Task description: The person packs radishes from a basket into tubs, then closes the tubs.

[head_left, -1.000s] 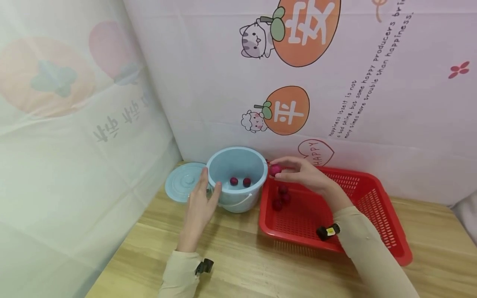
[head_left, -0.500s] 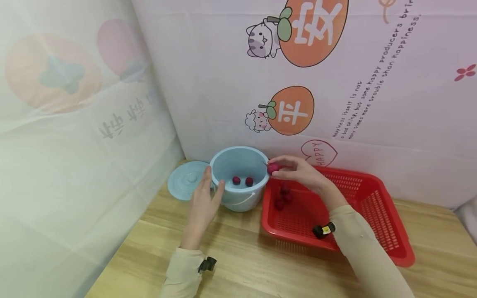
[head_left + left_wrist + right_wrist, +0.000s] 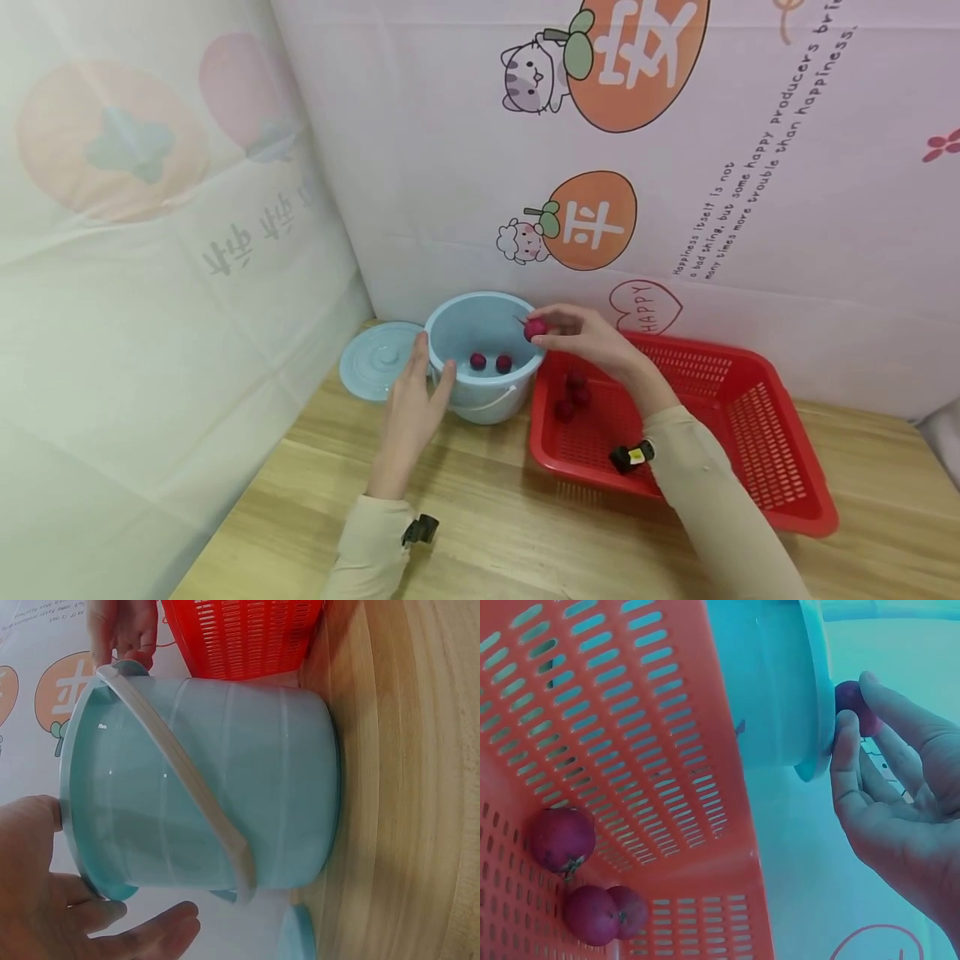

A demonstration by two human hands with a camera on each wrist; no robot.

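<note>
My right hand (image 3: 592, 342) pinches a small magenta radish (image 3: 535, 328) between thumb and fingertips at the right rim of a light blue bucket (image 3: 487, 408). A thin root points from it over the bucket's opening. In the right wrist view, the held radish (image 3: 855, 707) shows beside the bucket rim. Two darker radishes (image 3: 477, 361) lie on the bucket's floor. My left hand (image 3: 411, 404) is at the bucket's left side, thumb near the rim and fingers extended. Several radishes (image 3: 564, 410) lie in the left end of a red basket (image 3: 600, 482).
A round blue lid (image 3: 375, 360) lies on the wooden table (image 3: 480, 517) left of the bucket. The red slotted basket stands close at the bucket's right. A printed white cloth (image 3: 420, 167) hangs behind and along the left.
My right hand has carried the radish leftward from above the basket's corner to the bucket's rim. The left hand stays beside the bucket; the head view has shifted slightly.
</note>
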